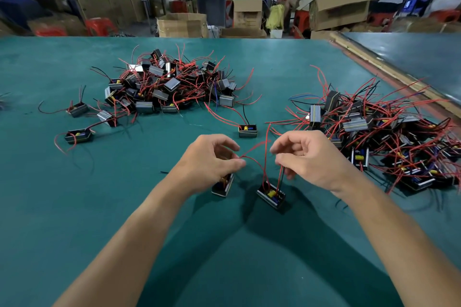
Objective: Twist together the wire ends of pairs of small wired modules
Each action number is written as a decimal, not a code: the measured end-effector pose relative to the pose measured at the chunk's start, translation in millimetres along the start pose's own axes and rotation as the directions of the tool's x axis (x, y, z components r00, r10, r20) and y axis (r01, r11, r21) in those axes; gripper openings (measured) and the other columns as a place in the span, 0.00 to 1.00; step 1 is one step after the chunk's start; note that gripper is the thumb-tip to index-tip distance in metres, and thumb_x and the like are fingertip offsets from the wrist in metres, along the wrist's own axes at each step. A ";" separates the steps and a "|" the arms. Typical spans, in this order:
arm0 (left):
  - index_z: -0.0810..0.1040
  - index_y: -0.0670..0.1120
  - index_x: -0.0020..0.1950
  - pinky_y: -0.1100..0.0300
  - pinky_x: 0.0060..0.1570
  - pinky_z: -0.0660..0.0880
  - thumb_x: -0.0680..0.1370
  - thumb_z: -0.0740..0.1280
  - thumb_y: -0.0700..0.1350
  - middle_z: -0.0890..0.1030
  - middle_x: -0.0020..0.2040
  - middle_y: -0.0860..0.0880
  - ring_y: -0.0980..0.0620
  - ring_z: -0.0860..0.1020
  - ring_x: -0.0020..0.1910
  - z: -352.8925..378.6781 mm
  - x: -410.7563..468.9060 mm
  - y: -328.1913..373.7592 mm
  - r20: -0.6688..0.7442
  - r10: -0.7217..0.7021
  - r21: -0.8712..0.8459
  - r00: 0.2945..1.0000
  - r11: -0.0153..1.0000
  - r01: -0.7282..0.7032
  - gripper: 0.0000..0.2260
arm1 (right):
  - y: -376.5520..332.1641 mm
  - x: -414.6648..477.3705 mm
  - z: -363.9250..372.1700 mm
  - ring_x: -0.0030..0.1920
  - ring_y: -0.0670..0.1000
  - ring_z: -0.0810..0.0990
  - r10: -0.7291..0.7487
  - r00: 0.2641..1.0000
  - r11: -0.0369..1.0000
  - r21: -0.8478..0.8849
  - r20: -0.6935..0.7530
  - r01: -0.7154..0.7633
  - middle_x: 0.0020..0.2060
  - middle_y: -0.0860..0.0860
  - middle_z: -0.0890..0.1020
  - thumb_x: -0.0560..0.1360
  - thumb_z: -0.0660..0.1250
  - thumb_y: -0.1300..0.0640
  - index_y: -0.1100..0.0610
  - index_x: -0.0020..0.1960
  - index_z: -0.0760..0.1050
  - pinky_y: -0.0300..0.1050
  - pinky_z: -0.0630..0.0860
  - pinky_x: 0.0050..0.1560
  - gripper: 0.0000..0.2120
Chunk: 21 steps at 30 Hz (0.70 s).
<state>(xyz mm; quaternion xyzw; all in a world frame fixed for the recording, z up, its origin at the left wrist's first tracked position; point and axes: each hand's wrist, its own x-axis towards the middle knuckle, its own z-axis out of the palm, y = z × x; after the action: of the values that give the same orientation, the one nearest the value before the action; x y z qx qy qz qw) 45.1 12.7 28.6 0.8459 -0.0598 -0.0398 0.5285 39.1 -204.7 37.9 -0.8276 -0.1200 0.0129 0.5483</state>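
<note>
Two small black wired modules lie on the green table in front of me. The left module sits partly under my left hand, whose thumb and fingers pinch a red wire. That wire arcs over to the right module, which shows a yellow part inside. My right hand hovers above the right module and pinches its red and black wires near their upper ends. A second red wire rises between my two hands.
A pile of modules with red and black wires lies at the back left, and another pile sits at the right. Single modules lie loose. Cardboard boxes and people are beyond the table's far edge.
</note>
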 end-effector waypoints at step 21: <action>0.80 0.51 0.34 0.62 0.32 0.69 0.70 0.77 0.49 0.77 0.28 0.55 0.59 0.72 0.27 -10.4 -3.9 1.5 -0.100 0.188 0.435 0.977 0.892 -0.127 0.08 | 2.0 2.8 -2.8 0.29 0.49 0.81 -0.114 0.979 0.984 0.117 -0.167 0.134 0.30 0.50 0.83 0.71 0.71 0.73 0.57 0.40 0.81 0.40 0.79 0.33 0.12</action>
<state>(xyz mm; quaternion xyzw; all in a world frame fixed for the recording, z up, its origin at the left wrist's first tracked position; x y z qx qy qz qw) 42.5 21.9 34.5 0.9338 -0.0982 0.0765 0.3354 42.6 -207.4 37.6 -0.7800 -0.1261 -0.0798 0.6077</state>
